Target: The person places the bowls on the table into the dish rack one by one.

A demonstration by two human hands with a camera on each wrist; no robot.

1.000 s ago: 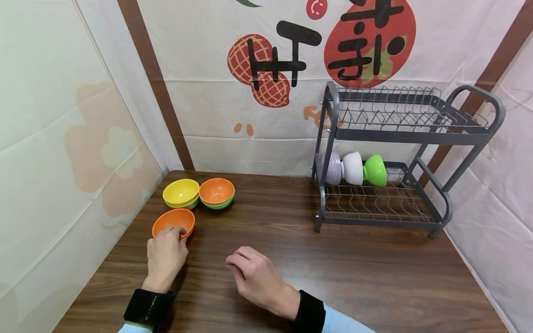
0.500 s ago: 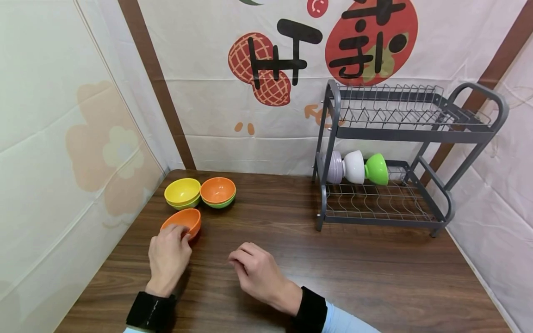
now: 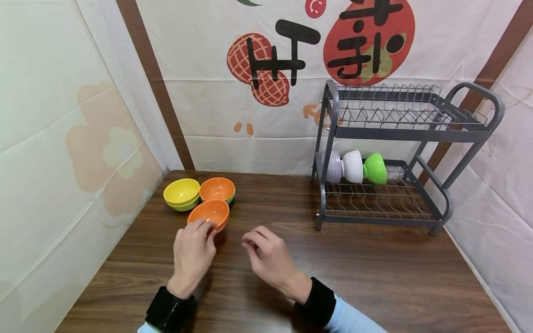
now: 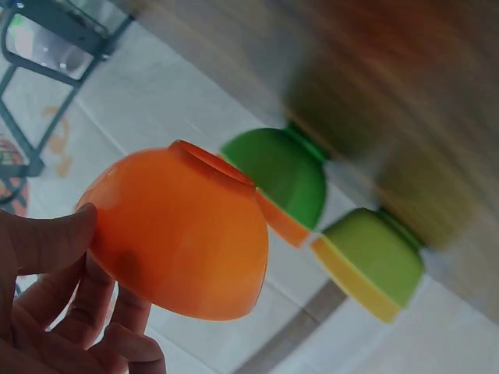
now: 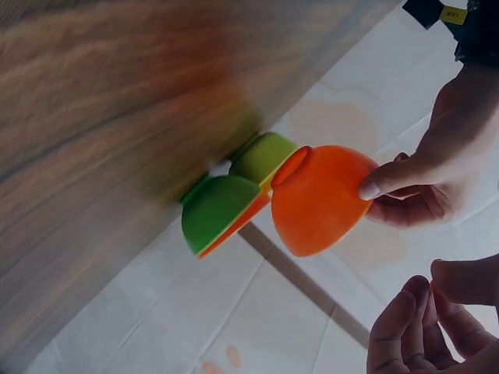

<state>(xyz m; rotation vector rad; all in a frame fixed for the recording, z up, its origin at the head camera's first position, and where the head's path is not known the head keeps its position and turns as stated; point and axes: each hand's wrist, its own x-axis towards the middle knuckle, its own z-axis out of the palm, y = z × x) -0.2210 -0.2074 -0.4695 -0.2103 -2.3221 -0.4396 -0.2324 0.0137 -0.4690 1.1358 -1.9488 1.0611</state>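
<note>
My left hand pinches the near rim of an orange bowl between thumb and fingers. That bowl hangs clear of the table in the left wrist view, its foot showing. Behind it stand two small stacks: a yellow bowl in a light green bowl, and another orange bowl in a darker green bowl. To the right of the held bowl is my right hand, loosely curled above the table with nothing between its fingers.
A dark two-tier dish rack stands at the back right. On its lower tier, a lilac bowl, a white bowl and a bright green bowl lie sideways in a row. Fabric walls border the wooden table.
The orange bowl has risen off the table and moved right in my left hand, now in front of the orange and green stack. My right hand has shifted slightly right and forward.
</note>
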